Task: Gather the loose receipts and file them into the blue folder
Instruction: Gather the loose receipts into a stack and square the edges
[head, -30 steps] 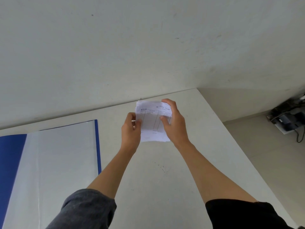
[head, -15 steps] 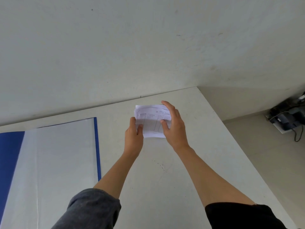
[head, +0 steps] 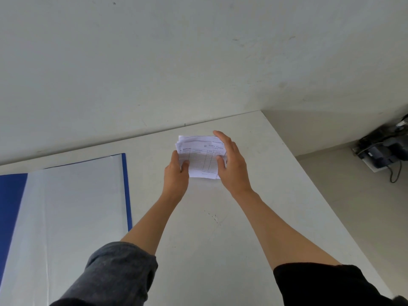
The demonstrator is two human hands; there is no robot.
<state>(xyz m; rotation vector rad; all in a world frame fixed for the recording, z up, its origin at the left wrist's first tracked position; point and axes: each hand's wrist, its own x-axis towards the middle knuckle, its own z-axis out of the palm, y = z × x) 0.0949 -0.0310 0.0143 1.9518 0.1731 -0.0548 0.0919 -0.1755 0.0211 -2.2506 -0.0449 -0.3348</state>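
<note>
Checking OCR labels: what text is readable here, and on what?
"NOTA NO": printed, top left of the top receipt.
Handwriting at its top right: too blurred to read.
Its table headings and footer: too small to read.
Folder: no text.

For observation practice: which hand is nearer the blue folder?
The left hand, gripping the receipts' edge toward the blue folder; the right hand holds their opposite edge.

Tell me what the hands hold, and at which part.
Both hold the stack of receipts: the left hand pinches its left edge, the right hand pinches its right edge, thumbs on the printed face.
</note>
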